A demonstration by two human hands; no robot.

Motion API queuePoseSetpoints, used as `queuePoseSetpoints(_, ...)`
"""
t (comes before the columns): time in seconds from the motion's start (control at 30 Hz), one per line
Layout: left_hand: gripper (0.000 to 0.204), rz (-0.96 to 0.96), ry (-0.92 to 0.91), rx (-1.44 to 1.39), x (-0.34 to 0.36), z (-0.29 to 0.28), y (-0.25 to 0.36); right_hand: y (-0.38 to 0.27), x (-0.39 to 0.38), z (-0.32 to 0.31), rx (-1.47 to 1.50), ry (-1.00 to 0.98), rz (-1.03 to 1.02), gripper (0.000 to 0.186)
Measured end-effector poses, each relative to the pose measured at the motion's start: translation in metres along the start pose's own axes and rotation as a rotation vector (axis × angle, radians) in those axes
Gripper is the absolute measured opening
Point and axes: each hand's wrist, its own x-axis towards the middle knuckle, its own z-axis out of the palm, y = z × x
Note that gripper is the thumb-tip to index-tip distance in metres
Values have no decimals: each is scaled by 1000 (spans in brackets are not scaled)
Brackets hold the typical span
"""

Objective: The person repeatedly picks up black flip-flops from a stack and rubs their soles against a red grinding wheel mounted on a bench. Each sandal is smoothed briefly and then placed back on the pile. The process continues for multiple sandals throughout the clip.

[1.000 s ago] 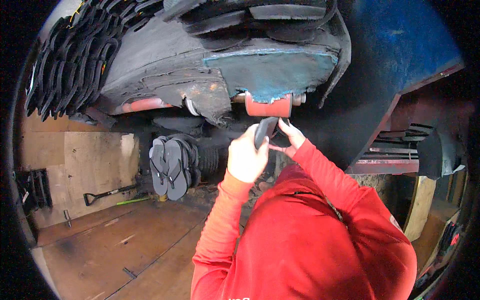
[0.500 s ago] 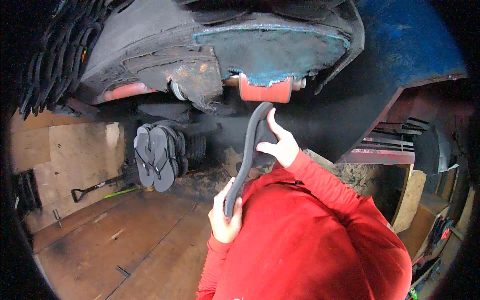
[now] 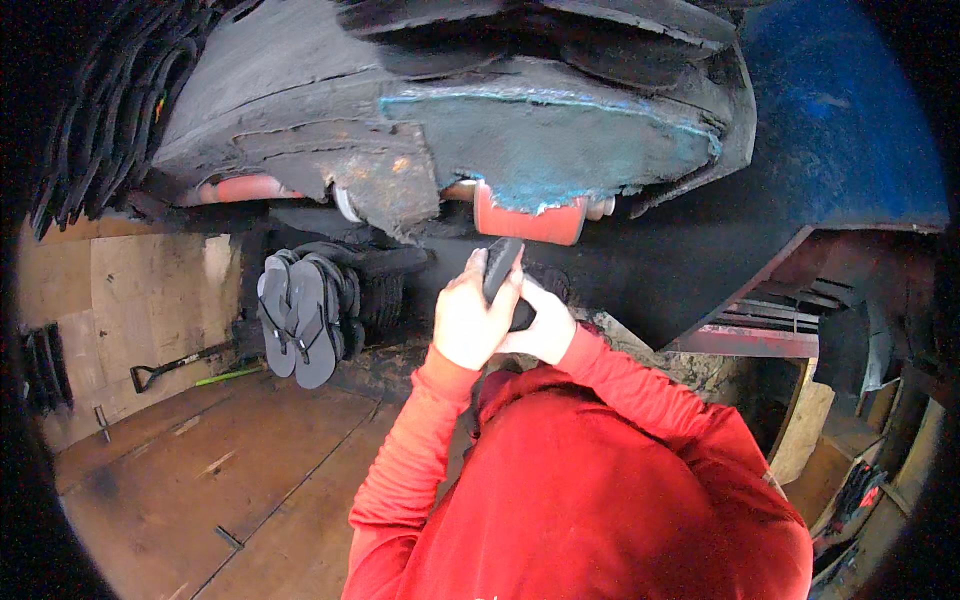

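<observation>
Both my hands grip a dark grey foam flip-flop sole (image 3: 502,264), close together in front of my chest. Its narrow edge points up toward a red abrasive drum (image 3: 528,220), just below it; whether the two touch is hard to make out. My left hand (image 3: 474,320) wraps the sole from the left, fingers and thumb closed around it. On the right, my right hand (image 3: 545,322) is closed on its lower part. Most of the sole is hidden by my hands. A dusty grey machine hood with a ragged teal flap (image 3: 560,150) hangs over the drum.
Grey flip-flops (image 3: 313,325) hang in a bunch to the left. Dark soles (image 3: 110,120) are stacked at upper left, with more dark sheets (image 3: 540,40) atop the hood. A second red drum (image 3: 245,189) sits left. A blue panel (image 3: 830,150) slopes down at right.
My left hand has moved up from the sole's lower end to beside my right hand. The sole has turned, so it looks much shorter, and sits a little lower. The view has shifted slightly.
</observation>
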Motion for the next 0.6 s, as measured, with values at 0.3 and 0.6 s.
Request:
queuePoseSetpoints(0.3,48,-276,-371,-147,46,10,-6,6,21,-29,262,5,210,82)
queuePoseSetpoints(0.6,72,-45,-162,-889,-12,28,-36,8,-5,-4,-487,183,-159,106)
